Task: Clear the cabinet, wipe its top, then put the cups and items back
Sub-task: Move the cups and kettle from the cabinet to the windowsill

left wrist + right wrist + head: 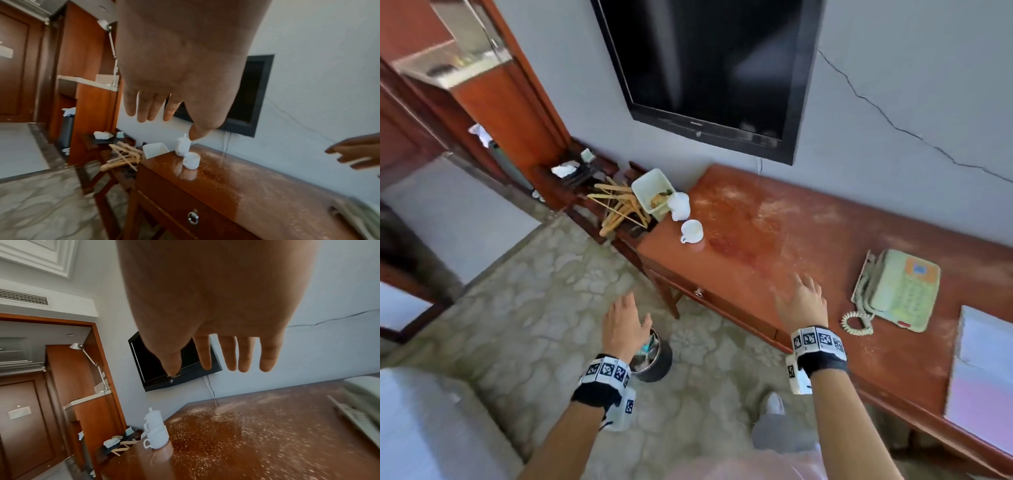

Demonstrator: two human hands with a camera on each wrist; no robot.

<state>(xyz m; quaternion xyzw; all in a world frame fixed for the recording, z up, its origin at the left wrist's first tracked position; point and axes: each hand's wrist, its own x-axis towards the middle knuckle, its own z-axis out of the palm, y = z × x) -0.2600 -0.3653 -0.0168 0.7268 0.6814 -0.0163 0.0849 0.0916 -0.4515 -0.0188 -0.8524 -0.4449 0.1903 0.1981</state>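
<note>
The reddish wooden cabinet (808, 246) runs along the wall, its top dusted with pale crumbs. At its left end stand two white cups: an open one (692, 231) in front and a lidded one (679, 205) behind. They also show in the left wrist view, open cup (191, 161) and lidded cup (183, 146), and in the right wrist view (158, 437). My right hand (803, 301) hovers over the cabinet's front edge, fingers spread, empty. My left hand (625, 322) hangs over the floor, open and empty.
A pale green telephone (897, 291) and a white pad (983, 377) lie on the cabinet's right part. A white bin (650, 197) and wooden hangers (616, 205) sit left of the cabinet. A dark waste bin (654, 356) stands on the floor under my left hand. A black TV (709, 68) hangs above.
</note>
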